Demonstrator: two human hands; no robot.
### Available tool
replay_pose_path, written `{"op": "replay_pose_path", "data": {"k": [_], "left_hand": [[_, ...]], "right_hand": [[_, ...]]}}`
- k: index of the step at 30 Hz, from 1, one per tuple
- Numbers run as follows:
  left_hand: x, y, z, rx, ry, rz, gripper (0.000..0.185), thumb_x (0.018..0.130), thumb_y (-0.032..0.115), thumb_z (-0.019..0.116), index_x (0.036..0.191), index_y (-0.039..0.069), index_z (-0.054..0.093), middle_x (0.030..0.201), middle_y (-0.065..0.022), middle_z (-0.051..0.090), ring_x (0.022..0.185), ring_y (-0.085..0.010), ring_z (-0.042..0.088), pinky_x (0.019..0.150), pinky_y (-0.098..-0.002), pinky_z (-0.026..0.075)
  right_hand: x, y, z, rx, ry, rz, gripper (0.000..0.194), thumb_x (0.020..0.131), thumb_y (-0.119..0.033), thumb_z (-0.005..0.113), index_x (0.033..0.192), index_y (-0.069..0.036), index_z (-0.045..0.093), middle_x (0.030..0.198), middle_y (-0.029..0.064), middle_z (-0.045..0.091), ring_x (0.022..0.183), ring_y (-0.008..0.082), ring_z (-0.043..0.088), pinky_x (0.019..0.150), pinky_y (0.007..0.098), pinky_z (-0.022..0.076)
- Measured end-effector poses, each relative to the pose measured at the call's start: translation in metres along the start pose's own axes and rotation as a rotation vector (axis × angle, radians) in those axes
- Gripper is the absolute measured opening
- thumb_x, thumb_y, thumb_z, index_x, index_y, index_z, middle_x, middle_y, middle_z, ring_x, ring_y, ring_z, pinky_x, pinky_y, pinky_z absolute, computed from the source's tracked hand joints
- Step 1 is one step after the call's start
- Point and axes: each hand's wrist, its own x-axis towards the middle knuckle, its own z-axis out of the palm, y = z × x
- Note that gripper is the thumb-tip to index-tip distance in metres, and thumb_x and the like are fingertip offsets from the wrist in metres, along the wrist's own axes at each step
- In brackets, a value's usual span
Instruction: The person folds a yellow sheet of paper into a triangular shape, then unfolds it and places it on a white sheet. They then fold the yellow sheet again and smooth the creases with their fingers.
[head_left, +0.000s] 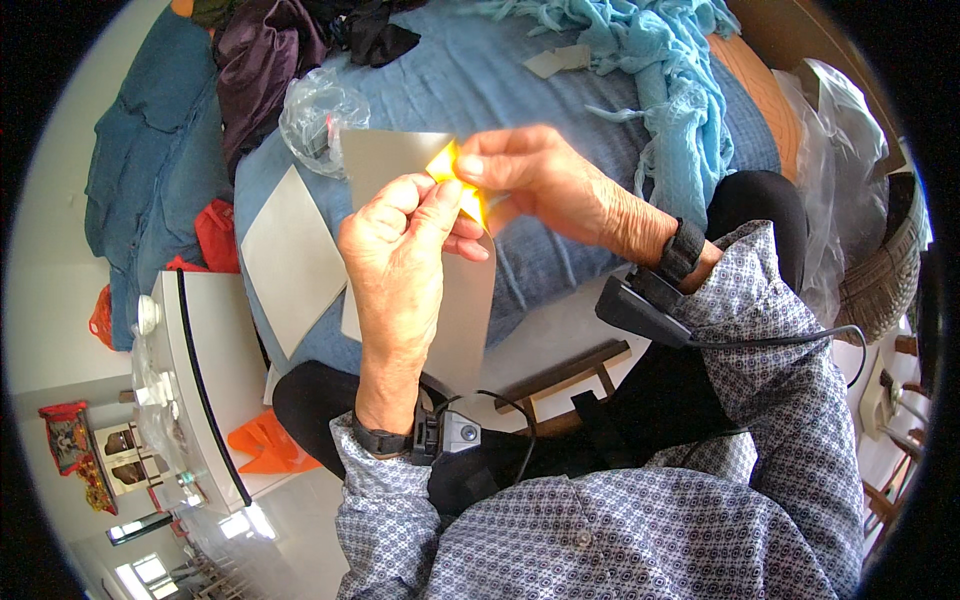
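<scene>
A small piece of folded yellow paper (444, 163) is held up between both hands, in front of my chest. My left hand (397, 262) pinches its lower part between thumb and fingers. My right hand (551, 180) grips the upper right edge with thumb and forefinger, and its lower fingers are blurred. Part of the paper is hidden behind the fingers. Below the hands a grey sheet of card (390, 154) reaches over the bed's edge towards my lap. Left of it, a white sheet (292, 259) lies flat on the blue bedcover (540, 281).
A clear plastic bag (319, 124) sits beyond the white sheet. Small paper pieces (559, 60) and a light-blue fringed scarf (679, 97) lie farther back. At left stands a white cabinet (217, 322); at right, a woven basket (881, 285). Cabled devices (450, 433) are strapped to both wrists.
</scene>
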Motion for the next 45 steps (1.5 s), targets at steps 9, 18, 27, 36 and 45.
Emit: {"op": "replay_pose_path", "data": {"k": [9,18,27,36,45], "left_hand": [[0.002,0.003,-0.003,0.041,0.032,-0.057,0.014,0.088,0.005,0.066,0.1,-0.004,0.065,0.082,-0.0069,0.066,0.062,-0.012,0.061,0.053,-0.025,0.052],[0.003,0.001,-0.008,-0.038,0.023,-0.087,0.015,0.09,0.006,0.064,0.099,-0.005,0.065,0.081,-0.0082,0.066,0.06,-0.013,0.061,0.053,-0.0255,0.052],[0.005,0.005,-0.009,-0.074,0.02,-0.132,0.012,0.09,0.006,0.062,0.096,-0.005,0.064,0.078,-0.0116,0.067,0.06,-0.0168,0.064,0.051,-0.0267,0.052],[0.007,0.008,-0.013,-0.045,0.023,-0.187,0.012,0.087,0.007,0.064,0.092,-0.003,0.065,0.074,-0.0136,0.067,0.057,-0.0165,0.063,0.049,-0.0265,0.053],[0.007,0.007,-0.013,-0.068,0.033,-0.193,0.012,0.086,0.006,0.062,0.091,-0.004,0.064,0.074,-0.0153,0.067,0.055,-0.0169,0.063,0.049,-0.0266,0.053]], "right_hand": [[-0.004,-0.001,0.003,-0.038,0.016,0.087,0.034,0.096,-0.034,0.058,0.102,-0.002,0.067,0.09,0.0074,0.068,0.082,0.0158,0.065,0.072,0.0325,0.0537],[-0.003,0.0,0.004,-0.038,0.034,0.09,0.035,0.095,-0.035,0.059,0.102,-0.001,0.066,0.088,0.0077,0.068,0.079,0.015,0.065,0.069,0.031,0.0536],[-0.003,0.001,0.004,-0.027,0.059,0.109,0.037,0.093,-0.034,0.062,0.105,0.001,0.066,0.089,0.0084,0.068,0.078,0.0154,0.065,0.067,0.0307,0.0534],[-0.002,0.003,0.002,-0.037,0.037,0.117,0.04,0.093,-0.035,0.061,0.104,0.002,0.066,0.09,0.0102,0.068,0.079,0.0165,0.065,0.066,0.0304,0.0547],[-0.001,0.003,0.003,-0.08,0.037,0.107,0.04,0.094,-0.036,0.059,0.103,0.002,0.066,0.089,0.0108,0.068,0.079,0.0172,0.065,0.066,0.0301,0.0551]]}}
